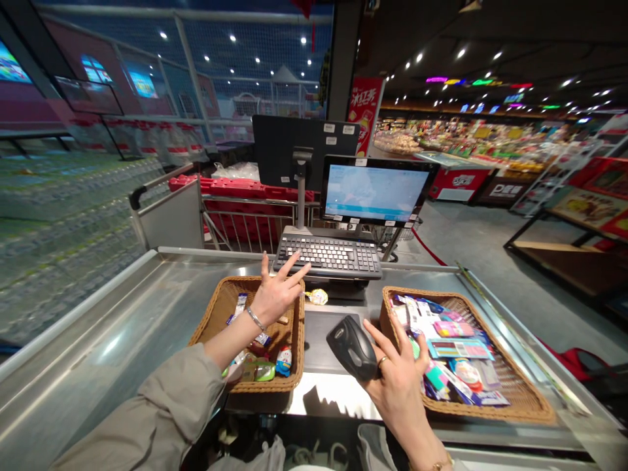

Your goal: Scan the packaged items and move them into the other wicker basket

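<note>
Our left grip (pixel 275 297) spread over wicker basket (pixel 245 280), lower centre; right grip (pixel 400 392) against barcode scanner (pixel 353 347), hold unclear; loose hold risks dropping it.

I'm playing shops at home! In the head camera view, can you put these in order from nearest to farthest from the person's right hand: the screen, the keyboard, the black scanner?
1. The black barcode scanner: held in the right hand, at its left.
2. The keyboard: ahead, beyond the scanner.
3. The screen: behind the keyboard, farthest.
</note>
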The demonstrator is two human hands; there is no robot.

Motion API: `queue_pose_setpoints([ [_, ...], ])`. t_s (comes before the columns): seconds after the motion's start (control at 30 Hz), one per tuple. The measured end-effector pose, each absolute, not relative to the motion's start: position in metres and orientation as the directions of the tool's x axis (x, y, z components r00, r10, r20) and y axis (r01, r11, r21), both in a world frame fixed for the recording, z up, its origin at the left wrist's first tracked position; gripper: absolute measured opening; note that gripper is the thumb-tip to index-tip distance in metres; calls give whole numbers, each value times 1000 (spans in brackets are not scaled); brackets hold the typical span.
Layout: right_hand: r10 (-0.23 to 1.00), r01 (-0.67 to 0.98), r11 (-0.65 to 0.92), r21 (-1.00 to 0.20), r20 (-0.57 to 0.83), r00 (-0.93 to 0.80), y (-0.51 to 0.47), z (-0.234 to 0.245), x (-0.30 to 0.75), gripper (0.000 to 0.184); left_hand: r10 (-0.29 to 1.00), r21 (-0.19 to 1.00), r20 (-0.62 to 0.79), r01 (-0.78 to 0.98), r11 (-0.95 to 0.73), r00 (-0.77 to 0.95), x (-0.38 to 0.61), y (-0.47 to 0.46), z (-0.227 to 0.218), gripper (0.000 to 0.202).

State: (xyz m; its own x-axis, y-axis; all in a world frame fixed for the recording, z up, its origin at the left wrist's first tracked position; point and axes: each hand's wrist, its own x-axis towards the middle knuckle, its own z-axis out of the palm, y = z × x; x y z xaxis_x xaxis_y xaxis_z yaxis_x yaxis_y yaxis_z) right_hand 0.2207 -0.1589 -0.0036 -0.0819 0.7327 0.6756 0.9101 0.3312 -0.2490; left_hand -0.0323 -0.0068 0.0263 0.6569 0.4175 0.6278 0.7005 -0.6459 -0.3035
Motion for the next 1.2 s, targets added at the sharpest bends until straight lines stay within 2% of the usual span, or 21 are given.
queue_pose_setpoints([
  [0.1,742,898,328,-292,669,-53,-161,-3,220,31,409,-330,618,693,-641,672,-34,-8,32,19],
  [0.27,741,902,327,-282,669,-59,-162,1,220,43,385,-377,607,679,-630,695,-36,-12,43,18],
  [0.63,730,901,346,-261,679,-84,-163,11,215,40,363,-395,576,638,-660,732,-37,-18,58,21],
  [1.0,721,880,364,-305,690,-60,-162,10,214,43,356,-420,565,631,-652,744,-35,-18,62,21],
  [1.2,733,898,335,-285,678,-58,-163,5,215,42,353,-377,580,626,-682,734,-35,-17,60,20],
])
